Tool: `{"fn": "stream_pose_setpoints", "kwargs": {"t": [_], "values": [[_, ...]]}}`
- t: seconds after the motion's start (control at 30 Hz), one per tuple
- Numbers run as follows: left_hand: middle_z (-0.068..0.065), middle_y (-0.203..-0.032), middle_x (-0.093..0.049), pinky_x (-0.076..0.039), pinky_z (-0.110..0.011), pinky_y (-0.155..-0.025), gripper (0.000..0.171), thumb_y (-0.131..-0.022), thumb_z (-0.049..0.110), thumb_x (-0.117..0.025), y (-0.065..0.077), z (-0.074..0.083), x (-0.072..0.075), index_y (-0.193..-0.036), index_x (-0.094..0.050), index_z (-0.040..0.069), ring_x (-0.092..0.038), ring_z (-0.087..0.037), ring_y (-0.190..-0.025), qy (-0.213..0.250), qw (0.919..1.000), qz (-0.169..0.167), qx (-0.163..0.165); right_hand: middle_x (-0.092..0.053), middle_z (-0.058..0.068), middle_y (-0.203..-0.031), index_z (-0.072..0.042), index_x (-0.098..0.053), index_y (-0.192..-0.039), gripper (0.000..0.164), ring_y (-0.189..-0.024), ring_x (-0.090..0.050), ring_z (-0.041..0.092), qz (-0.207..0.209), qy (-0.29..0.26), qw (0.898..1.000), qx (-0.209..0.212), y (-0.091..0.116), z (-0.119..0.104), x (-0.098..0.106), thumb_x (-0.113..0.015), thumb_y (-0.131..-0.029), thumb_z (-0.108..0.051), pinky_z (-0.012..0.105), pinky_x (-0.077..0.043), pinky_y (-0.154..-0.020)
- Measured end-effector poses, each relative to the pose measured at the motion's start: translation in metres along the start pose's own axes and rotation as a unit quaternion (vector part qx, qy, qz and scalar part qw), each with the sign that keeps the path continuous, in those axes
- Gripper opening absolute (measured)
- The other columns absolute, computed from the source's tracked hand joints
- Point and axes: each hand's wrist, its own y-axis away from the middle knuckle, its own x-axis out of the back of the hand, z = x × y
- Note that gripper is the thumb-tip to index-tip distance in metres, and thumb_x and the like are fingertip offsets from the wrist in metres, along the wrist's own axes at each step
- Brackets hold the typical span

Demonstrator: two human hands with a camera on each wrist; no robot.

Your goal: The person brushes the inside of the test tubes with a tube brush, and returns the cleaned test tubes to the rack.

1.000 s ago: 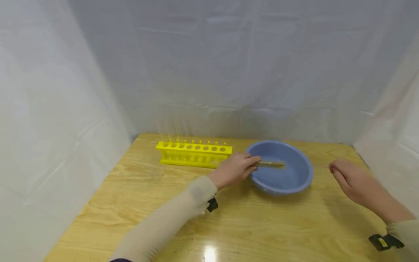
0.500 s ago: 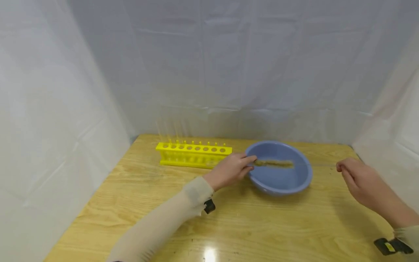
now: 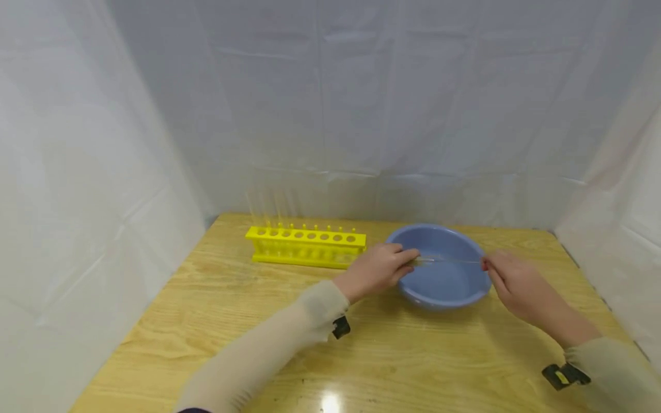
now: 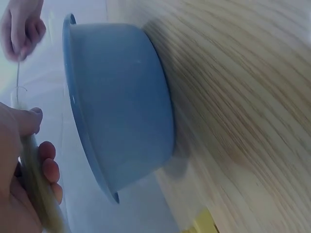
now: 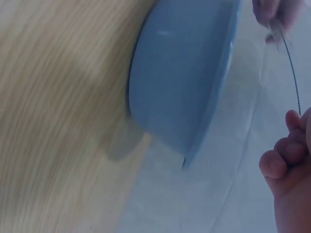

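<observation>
Over the blue basin, my left hand grips a clear glass test tube with fingers and thumb wrapped round it. Its mouth points toward my right hand. That hand pinches the end of the thin twisted wire of a test tube brush. The wire runs into the tube's mouth, and brownish bristles show through the glass within the left hand's grip. Tube and wire lie roughly level, above the basin's rim. The tube's far end is hidden by the left hand in the head view.
A yellow test tube rack stands left of the basin, with several clear tubes upright at its left end. Everything stands on a wooden table. White sheeting hangs behind and at both sides.
The right hand first drew a little to the right, then came left toward the left hand. The bristles seen between the hands have slid back into the left hand's grip.
</observation>
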Motion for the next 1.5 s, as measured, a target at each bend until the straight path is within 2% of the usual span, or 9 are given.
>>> {"fn": "stream_pose_setpoints", "kwargs": {"t": [0.13, 0.27, 0.43, 0.6, 0.77, 1.03, 1.2, 1.4, 1.5], "values": [[-0.001, -0.093, -0.066, -0.051, -0.024, -0.07, 0.033, -0.101, 0.029, -0.062, -0.009, 0.006, -0.001, -0.13, -0.066, 0.015, -0.061, -0.013, -0.077, -0.016, 0.9998, 0.0, -0.009, -0.061, 0.001, -0.09, -0.007, -0.061, -0.097, 0.015, -0.077, -0.056, 0.012, 0.0, -0.023, 1.0, 0.022, -0.015, -0.015, -0.017, -0.06, -0.09, 0.006, 0.035, -0.051, -0.064], [0.0, -0.096, -0.067, -0.051, -0.02, -0.073, 0.034, -0.102, 0.03, -0.06, -0.007, 0.009, -0.006, -0.132, -0.065, 0.015, -0.061, -0.01, -0.078, -0.021, 0.9996, -0.016, -0.004, -0.059, -0.001, -0.087, -0.009, -0.061, -0.095, 0.018, -0.073, -0.051, 0.007, -0.003, -0.043, 0.998, 0.042, -0.021, -0.024, -0.026, -0.062, -0.089, 0.008, 0.031, -0.05, -0.062], [-0.001, -0.097, -0.067, -0.052, -0.02, -0.075, 0.034, -0.102, 0.03, -0.059, -0.003, 0.009, -0.007, -0.132, -0.064, 0.014, -0.061, -0.01, -0.079, -0.001, 0.9999, -0.013, -0.009, -0.055, -0.005, -0.086, -0.01, -0.061, -0.095, 0.017, -0.07, -0.045, 0.002, -0.024, -0.051, 0.998, 0.034, -0.019, -0.022, -0.024, -0.061, -0.091, 0.006, 0.028, -0.046, -0.059], [0.0, -0.097, -0.067, -0.053, -0.021, -0.077, 0.033, -0.102, 0.031, -0.059, -0.005, 0.008, -0.005, -0.131, -0.064, 0.015, -0.063, -0.011, -0.081, 0.014, 0.9997, 0.001, -0.018, -0.05, -0.007, -0.082, -0.012, -0.059, -0.091, 0.02, -0.068, -0.04, 0.0, -0.016, -0.053, 0.997, 0.046, -0.017, -0.015, -0.018, -0.061, -0.089, 0.008, 0.024, -0.042, -0.058], [-0.001, -0.097, -0.068, -0.054, -0.021, -0.078, 0.035, -0.102, 0.031, -0.059, -0.004, 0.005, -0.005, -0.132, -0.064, 0.014, -0.064, -0.011, -0.082, 0.021, 0.9995, -0.004, -0.023, -0.051, -0.008, -0.082, -0.013, -0.058, -0.09, 0.02, -0.069, -0.042, 0.001, -0.023, -0.059, 0.996, 0.057, -0.014, -0.008, -0.017, -0.061, -0.09, 0.007, 0.024, -0.042, -0.059], [-0.003, -0.103, -0.07, -0.054, -0.022, -0.078, 0.034, -0.101, 0.021, -0.061, 0.021, -0.021, 0.0, -0.133, -0.064, 0.01, -0.067, -0.012, -0.085, 0.047, 0.9984, -0.012, 0.029, -0.062, -0.003, -0.087, -0.009, -0.065, -0.095, 0.016, -0.075, -0.055, 0.009, -0.023, -0.01, 1.0, -0.008, 0.012, 0.021, 0.015, -0.06, -0.092, 0.006, 0.035, -0.049, -0.063], [-0.004, -0.103, -0.07, -0.054, -0.023, -0.076, 0.036, -0.102, 0.02, -0.06, 0.025, -0.027, 0.002, -0.136, -0.061, 0.009, -0.065, -0.012, -0.084, 0.059, 0.9982, -0.002, 0.006, -0.065, 0.001, -0.093, -0.006, -0.064, -0.102, 0.014, -0.08, -0.063, 0.02, -0.037, 0.001, 0.999, -0.01, 0.018, 0.031, 0.029, -0.059, -0.095, 0.004, 0.04, -0.052, -0.067], [-0.008, -0.105, -0.07, -0.056, -0.028, -0.079, 0.035, -0.098, 0.018, -0.067, 0.029, -0.031, 0.003, -0.131, -0.064, 0.009, -0.067, -0.017, -0.088, 0.046, 0.9987, 0.021, 0.012, -0.064, 0.0, -0.092, -0.008, -0.064, -0.099, 0.017, -0.08, -0.058, 0.014, -0.022, 0.022, 0.999, -0.022, 0.03, 0.042, 0.041, -0.058, -0.094, 0.007, 0.027, -0.047, -0.069], [-0.008, -0.104, -0.07, -0.056, -0.03, -0.077, 0.034, -0.096, 0.017, -0.069, 0.034, -0.034, 0.005, -0.128, -0.066, 0.009, -0.067, -0.019, -0.086, 0.043, 0.9984, 0.033, 0.015, -0.065, 0.001, -0.093, -0.007, -0.064, -0.1, 0.016, -0.081, -0.058, 0.015, -0.022, 0.024, 0.999, -0.023, 0.035, 0.048, 0.044, -0.057, -0.094, 0.007, 0.026, -0.047, -0.07]]}}
